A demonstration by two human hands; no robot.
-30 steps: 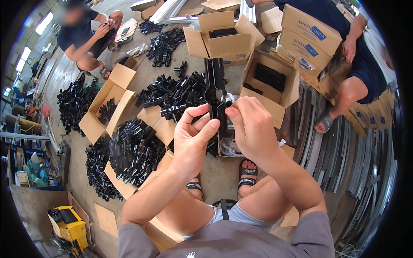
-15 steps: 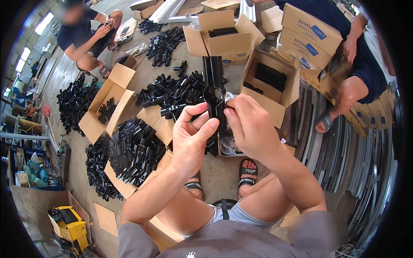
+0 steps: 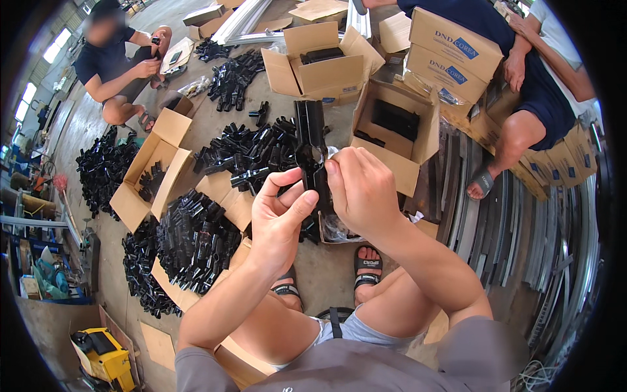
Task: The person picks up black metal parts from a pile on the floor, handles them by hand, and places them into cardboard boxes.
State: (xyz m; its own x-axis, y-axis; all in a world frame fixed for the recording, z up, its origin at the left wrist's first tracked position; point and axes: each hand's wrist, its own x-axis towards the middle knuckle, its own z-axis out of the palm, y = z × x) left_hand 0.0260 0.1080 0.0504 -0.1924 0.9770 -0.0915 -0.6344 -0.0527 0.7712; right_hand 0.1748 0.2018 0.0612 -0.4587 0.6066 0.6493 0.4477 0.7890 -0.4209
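A glossy black tubular metal bracket stands nearly upright in front of me, its rounded middle bulging wider than its top. My left hand grips its lower part between thumb and fingers. At the bracket's right side my right hand is closed in a pinch, thumb against the curled fingers. Whatever sits between those fingertips is too small or hidden to make out. Behind the bracket lies a loose pile of similar black brackets. An open box with clear plastic shows partly below my hands.
A stacked heap of black brackets lies on cardboard at my left. Open cartons stand at the left, far middle and right. Long metal profiles cover the right floor. One person squats far left; others are at the right.
The whole scene has shifted slightly left as my view turned. Both hands keep their hold around the bracket. At far left, the squatting person's hands have moved apart.
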